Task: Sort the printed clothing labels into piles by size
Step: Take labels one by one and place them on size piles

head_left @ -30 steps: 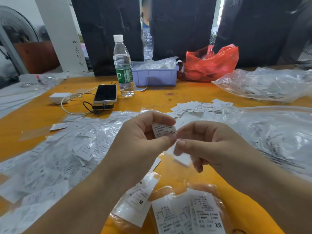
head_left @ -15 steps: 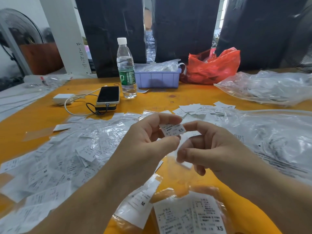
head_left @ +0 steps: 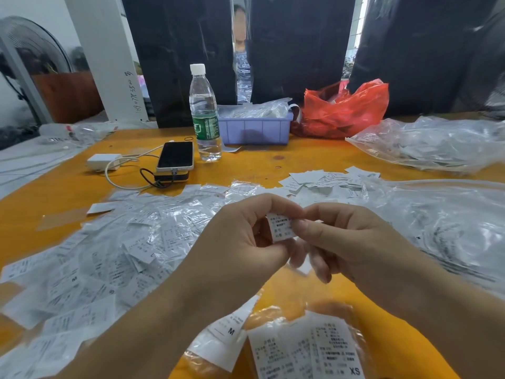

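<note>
- While we are pinching one label (head_left: 281,228) between both hands above the near middle of the table (head_left: 273,162), we are judging that the size mark needs to face us before we drop it; here the mark is not readable.
- Nearest us, at the table's near edge, the XS pile (head_left: 308,348) and the M pile (head_left: 221,340) are lying just below our wrists, so the sorted stacks are within easy reach.
- Our left hand (head_left: 240,242) is gripping the label's left edge with thumb and forefinger; our right hand (head_left: 344,242) is pinching its right edge.
- Toward the left edge, the unsorted heap (head_left: 109,255) is spreading wide.
- Farther back, a smaller loose pile (head_left: 328,180) is sitting.
</note>
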A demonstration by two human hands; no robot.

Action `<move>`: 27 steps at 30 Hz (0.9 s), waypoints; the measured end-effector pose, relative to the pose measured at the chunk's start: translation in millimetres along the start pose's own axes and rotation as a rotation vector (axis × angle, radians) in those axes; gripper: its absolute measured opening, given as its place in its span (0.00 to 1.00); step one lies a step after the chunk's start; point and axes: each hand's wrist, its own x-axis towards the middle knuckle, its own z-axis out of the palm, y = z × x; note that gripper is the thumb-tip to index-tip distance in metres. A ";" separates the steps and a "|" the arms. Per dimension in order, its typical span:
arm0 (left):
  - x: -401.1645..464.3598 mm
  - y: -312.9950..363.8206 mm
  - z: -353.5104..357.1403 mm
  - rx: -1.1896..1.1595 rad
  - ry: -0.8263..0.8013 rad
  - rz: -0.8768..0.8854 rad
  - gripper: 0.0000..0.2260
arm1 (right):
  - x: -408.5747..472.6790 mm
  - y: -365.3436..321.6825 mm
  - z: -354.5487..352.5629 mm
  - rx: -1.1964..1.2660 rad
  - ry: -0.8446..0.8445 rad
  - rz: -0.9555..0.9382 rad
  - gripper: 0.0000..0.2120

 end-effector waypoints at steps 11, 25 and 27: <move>1.0 -9.1 1.2 0.014 0.094 -0.021 0.22 | 0.2 5.9 3.3 -0.083 0.153 -0.169 0.04; -0.1 -5.5 1.2 0.048 0.046 -0.017 0.13 | 2.3 6.0 3.2 0.013 0.104 -0.063 0.17; -0.1 -5.9 -0.4 0.075 0.042 -0.029 0.14 | 1.9 6.2 2.9 -0.001 0.105 -0.101 0.13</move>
